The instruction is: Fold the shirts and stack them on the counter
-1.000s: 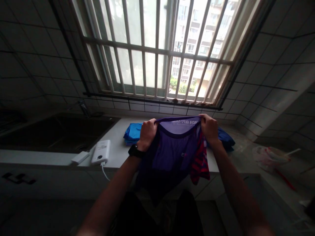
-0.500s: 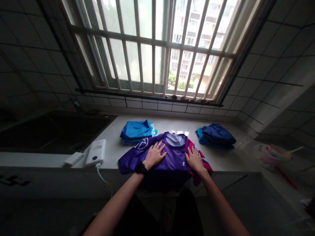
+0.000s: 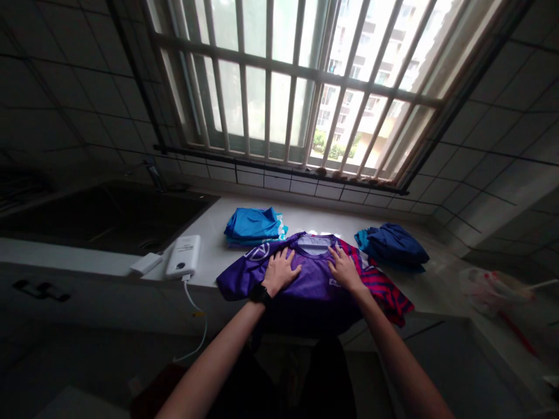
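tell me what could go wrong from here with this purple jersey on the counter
The purple jersey hangs over the front edge of the counter, so it could slide off as the left hand and right hand press it. Its sleeve also lies close to the power bank, whose white cable dangles over that edge; moving the fabric might knock the power bank toward the sink.

Item 1: my left hand [image 3: 279,272], palm down, left fingers [image 3: 290,259] spread, angled forward and inward.
Item 2: my right hand [image 3: 345,270], palm down, right fingers [image 3: 336,255] spread, angled forward and inward.
Item 3: my bare left forearm [image 3: 213,362], reaching forward behind its hand.
Item 4: my bare right forearm [image 3: 399,361], likewise. Hands apart, not touching.
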Motion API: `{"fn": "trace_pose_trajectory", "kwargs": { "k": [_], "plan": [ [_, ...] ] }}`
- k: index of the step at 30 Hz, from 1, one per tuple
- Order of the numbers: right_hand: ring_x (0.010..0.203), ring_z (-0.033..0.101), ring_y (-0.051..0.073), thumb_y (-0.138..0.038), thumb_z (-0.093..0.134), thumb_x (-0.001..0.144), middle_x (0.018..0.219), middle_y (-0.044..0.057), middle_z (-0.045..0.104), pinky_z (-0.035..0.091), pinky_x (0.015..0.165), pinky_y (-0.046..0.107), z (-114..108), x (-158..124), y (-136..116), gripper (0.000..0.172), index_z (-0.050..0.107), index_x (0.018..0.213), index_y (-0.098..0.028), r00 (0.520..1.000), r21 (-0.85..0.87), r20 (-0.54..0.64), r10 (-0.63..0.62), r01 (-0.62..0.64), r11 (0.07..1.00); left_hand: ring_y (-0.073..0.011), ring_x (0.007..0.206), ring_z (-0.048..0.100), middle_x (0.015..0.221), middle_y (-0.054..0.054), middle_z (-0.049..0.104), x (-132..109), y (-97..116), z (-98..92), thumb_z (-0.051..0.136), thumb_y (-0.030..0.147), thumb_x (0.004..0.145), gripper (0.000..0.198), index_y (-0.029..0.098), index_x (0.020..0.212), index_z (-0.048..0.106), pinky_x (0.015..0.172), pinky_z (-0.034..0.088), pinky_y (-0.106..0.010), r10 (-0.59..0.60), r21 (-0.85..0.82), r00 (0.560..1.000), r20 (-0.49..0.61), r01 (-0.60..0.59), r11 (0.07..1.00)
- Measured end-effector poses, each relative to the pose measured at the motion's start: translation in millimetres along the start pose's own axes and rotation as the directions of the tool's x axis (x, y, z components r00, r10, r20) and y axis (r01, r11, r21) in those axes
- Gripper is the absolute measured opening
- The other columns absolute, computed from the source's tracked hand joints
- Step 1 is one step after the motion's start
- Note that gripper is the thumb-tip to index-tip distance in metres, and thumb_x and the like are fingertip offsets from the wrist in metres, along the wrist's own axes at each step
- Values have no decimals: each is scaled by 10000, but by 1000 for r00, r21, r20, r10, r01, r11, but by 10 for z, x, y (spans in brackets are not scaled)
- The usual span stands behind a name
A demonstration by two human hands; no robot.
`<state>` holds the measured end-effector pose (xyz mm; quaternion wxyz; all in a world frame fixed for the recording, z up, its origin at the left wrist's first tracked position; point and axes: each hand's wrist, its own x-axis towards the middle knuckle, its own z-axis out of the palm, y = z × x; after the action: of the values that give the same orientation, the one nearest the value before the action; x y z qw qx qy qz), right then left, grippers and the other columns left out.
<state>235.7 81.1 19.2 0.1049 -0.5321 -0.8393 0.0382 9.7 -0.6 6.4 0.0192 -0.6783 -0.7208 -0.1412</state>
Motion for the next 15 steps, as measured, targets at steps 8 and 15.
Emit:
{"fn": "trace_pose_trajectory", "kwargs": {
  "k": [8, 15],
  "plan": [
    [1560, 193, 238, -385, 332, 1054, 1682, 82, 258, 159, 1252, 497, 174, -152, -168, 547, 381, 1574, -220, 994, 9, 99, 52, -53, 999, -306, 1373, 505, 1557, -144, 489, -84, -117, -144, 512, 444, 973, 556, 172, 1457, 536, 1109, 440, -426, 65, -68, 998, 20, -64, 996],
    [1556, 203, 233, -396, 339, 1046, 1675, 80, 280, 137, 1254, 492, 188, -133, -152, 550, 396, 1565, -223, 995, 46, 84, 45, -48, 998, -331, 1259, 589, 1362, -185, 638, -489, -791, -260, 450, 354, 976, 444, 143, 1305, 660, 1044, 478, -448, -377, 53, 914, -149, 388, 920]
  ]
}}
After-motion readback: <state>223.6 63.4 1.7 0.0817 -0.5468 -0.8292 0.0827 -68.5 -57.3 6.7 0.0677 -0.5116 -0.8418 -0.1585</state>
